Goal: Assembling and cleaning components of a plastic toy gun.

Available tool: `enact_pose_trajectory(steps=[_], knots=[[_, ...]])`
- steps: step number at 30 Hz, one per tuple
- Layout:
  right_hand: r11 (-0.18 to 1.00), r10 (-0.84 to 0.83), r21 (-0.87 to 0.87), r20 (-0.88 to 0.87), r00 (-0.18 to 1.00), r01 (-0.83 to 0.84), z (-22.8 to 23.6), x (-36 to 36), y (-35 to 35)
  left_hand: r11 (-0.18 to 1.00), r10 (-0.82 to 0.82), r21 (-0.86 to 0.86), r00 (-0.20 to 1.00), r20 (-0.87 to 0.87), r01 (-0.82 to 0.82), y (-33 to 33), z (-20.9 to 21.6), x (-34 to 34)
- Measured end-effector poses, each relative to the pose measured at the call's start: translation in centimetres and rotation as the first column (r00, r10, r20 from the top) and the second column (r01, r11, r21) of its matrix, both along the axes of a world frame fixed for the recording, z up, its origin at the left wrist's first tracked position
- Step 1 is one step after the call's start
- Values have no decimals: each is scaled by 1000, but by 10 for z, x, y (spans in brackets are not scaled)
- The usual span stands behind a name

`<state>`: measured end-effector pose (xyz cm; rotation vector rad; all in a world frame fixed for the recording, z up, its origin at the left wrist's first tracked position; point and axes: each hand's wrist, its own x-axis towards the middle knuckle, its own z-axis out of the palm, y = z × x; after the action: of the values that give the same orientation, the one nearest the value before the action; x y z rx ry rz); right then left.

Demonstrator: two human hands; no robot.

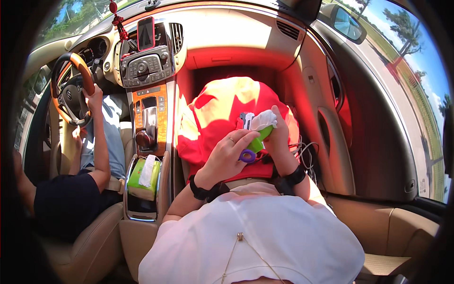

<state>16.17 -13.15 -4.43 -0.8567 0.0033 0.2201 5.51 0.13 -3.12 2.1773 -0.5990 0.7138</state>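
Above my lap, both hands are at a small green and white packet point(266, 133) with crumpled white material like tissue at its top. My right hand point(281, 134) grips it from the right side. My left hand point(228, 154) has its fingers closed at the packet's left edge, with a ring on one finger. A purple ring-shaped piece point(247, 155) shows just below the left fingertips; what it belongs to is hidden. Beyond those fingers is a small white and grey piece point(247, 119), too small to name. Red cloth point(222, 111) covers my lap and knees.
At left, another person point(66, 199) holds the steering wheel point(71, 90). Between the seats are the gear lever point(147, 135) and a green tissue pack point(144, 177) in the console. A phone point(146, 33) stands on the dashboard. Cables point(307, 154) lie beside my right arm, near the door point(326, 142).
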Motion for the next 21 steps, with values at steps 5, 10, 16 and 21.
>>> enact_pose_trajectory(steps=[5, 10, 16, 21], knots=[[890, 454, 153, -230, 861, -429, 0, 6, -20, 995, -59, 85, 996, 67, 53, 8, 3, 0], [683, 721, 242, -76, 688, -689, 9, 8, -33, 985, -163, -59, 987, 9, 164, 11, 7, -5], [929, 351, -176, 149, 924, -325, 18, -24, -8, 423, -649, -891, 741, -172, 163, 6, -6, -5], [909, 315, -389, 401, 860, -152, 27, -43, -10, 147, -586, -985, 810, -10, 94, 4, 0, -6]])
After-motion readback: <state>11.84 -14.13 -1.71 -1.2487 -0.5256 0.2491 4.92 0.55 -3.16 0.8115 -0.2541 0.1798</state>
